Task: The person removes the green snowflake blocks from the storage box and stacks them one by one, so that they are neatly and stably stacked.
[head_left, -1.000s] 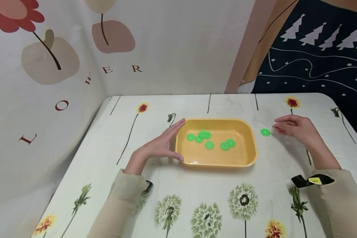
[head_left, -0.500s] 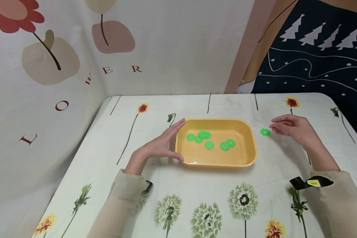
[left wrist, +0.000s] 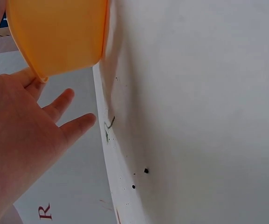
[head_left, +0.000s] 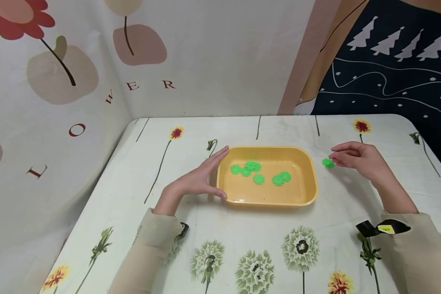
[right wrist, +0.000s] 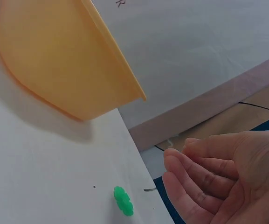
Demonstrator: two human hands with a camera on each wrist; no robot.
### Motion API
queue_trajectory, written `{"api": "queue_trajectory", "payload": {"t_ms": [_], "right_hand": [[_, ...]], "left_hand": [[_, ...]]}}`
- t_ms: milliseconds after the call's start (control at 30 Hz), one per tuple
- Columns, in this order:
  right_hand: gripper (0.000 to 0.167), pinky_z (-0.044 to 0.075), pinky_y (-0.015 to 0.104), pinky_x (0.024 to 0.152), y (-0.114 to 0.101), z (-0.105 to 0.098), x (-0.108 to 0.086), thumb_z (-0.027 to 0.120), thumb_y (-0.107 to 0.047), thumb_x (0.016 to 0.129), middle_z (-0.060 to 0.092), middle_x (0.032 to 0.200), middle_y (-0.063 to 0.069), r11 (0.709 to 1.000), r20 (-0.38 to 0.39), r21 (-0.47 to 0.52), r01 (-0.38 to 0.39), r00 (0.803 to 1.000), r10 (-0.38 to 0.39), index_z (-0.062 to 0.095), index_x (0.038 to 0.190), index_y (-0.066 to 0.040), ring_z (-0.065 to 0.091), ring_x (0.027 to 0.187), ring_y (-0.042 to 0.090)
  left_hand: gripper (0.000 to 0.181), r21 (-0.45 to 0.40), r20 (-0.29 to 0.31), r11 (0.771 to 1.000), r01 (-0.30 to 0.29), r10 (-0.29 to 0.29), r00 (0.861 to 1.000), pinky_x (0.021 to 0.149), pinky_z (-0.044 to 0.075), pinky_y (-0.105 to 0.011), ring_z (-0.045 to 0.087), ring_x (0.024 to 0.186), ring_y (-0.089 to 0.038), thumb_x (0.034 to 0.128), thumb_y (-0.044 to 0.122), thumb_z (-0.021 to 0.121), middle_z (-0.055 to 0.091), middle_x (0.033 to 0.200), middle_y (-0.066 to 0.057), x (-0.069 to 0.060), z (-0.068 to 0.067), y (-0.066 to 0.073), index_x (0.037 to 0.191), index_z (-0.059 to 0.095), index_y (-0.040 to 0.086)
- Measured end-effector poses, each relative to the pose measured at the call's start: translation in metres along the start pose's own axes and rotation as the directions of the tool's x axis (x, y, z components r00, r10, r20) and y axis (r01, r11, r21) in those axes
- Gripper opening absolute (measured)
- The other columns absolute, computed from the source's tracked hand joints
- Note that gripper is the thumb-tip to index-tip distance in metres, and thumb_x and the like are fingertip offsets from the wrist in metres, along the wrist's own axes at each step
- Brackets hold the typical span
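Note:
A yellow rectangular tray (head_left: 242, 194) lies on the table, with several green flower-shaped discs (head_left: 258, 179) scattered inside. At its left end is my left hand (head_left: 192, 180), thumb by the near corner and fingers by the far one. In the left wrist view that hand's fingers are spread, some touching the tray's rim (left wrist: 43, 78). One green disc (head_left: 328, 163) lies on the table to the right of the tray. Just right of this disc hovers my right hand (head_left: 364, 160); its fingers are loosely bent and hold nothing. The right wrist view shows a gap between hand and disc (right wrist: 123, 201).
A white cloth (head_left: 264, 224) printed with flowers covers the table. Behind the table hangs a pale curtain (head_left: 224, 81) with letters and flower shapes. At the back right is dark fabric (head_left: 389, 81) with a tree pattern.
My right hand has moved slightly left, closer to the loose green disc. My left hand, the tray and the discs in it have stayed put.

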State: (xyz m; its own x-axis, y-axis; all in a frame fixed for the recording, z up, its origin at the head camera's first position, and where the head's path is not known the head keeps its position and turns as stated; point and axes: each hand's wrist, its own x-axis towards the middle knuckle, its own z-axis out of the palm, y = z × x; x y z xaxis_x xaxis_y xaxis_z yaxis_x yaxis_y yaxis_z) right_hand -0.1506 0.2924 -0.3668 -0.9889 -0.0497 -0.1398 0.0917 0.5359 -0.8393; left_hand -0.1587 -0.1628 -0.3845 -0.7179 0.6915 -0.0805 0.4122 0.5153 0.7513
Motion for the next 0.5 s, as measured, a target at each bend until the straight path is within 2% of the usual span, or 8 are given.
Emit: {"api": "queue_trajectory", "payload": {"t_ms": [33,233,500], "right_hand": [[0.038,0.058,0.014,0.074,-0.002,0.001,-0.001,0.055,-0.018,0.103,0.062,0.082,-0.035,1.000,0.002,0.003,0.009,1.000,-0.009,0.054,0.130,0.009,0.067,0.080,-0.009],[0.037,0.057,0.012,0.073,-0.008,0.003,-0.004,0.055,-0.018,0.103,0.063,0.083,-0.034,0.999,0.015,0.014,0.038,0.999,-0.038,0.055,0.128,0.009,0.068,0.081,-0.009],[0.038,0.058,0.013,0.074,-0.015,0.008,-0.006,0.057,-0.019,0.102,0.065,0.084,-0.032,0.998,0.030,0.024,0.060,0.998,-0.061,0.054,0.127,0.009,0.069,0.081,-0.008]], "left_hand": [[0.132,0.001,0.002,1.000,0.000,0.000,1.000,0.124,0.013,-0.061,-0.003,0.158,-0.022,0.0660,0.065,0.082,-0.007,0.169,0.010,0.000,0.000,0.000,0.162,0.004,0.019],[0.130,0.003,0.007,1.000,0.006,-0.006,1.000,0.124,0.013,-0.060,-0.004,0.158,-0.021,0.0683,0.053,0.087,-0.007,0.169,0.012,0.000,-0.001,0.002,0.162,0.003,0.020],[0.132,0.000,0.004,1.000,-0.009,0.009,1.000,0.124,0.012,-0.062,-0.004,0.158,-0.022,0.0666,0.063,0.082,-0.007,0.170,0.007,0.000,-0.001,0.001,0.162,0.003,0.018]]}}
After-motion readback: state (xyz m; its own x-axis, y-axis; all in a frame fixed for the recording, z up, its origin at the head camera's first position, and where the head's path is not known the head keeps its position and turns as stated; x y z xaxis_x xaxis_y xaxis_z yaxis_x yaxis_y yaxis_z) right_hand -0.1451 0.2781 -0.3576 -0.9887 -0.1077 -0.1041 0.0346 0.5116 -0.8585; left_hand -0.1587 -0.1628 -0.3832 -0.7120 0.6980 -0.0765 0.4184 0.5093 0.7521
